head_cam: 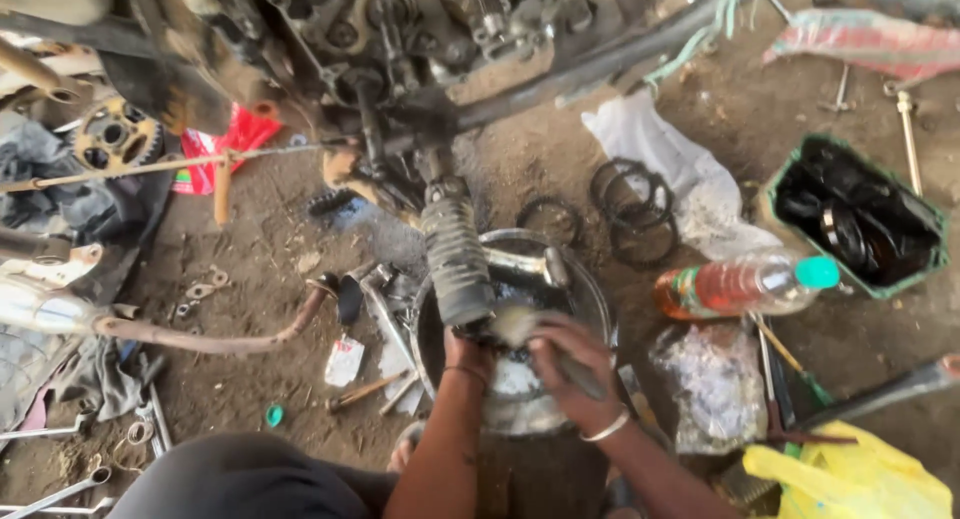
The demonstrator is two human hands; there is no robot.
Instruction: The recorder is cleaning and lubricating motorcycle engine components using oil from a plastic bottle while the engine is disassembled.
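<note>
A dirty ribbed rubber boot on a metal shaft [455, 259] slants down into a round metal basin [590, 294] on the dirt ground. My left hand [465, 351] grips the lower end of that boot over the basin. My right hand [570, 364] is closed around a small brush [520, 324], whose pale bristles touch the boot's lower end. A shiny metal rod [525, 266] lies across the basin behind the boot. Grey wash liquid fills the basin under my hands.
A dismantled engine and frame [400, 39] loom at the top. Black rings [630, 204] lie on a white cloth, with a plastic bottle of amber liquid [745, 284] and a green box of black parts [860, 224] at right. Spanners [60, 491] lie lower left, a yellow bag [860, 479] lower right.
</note>
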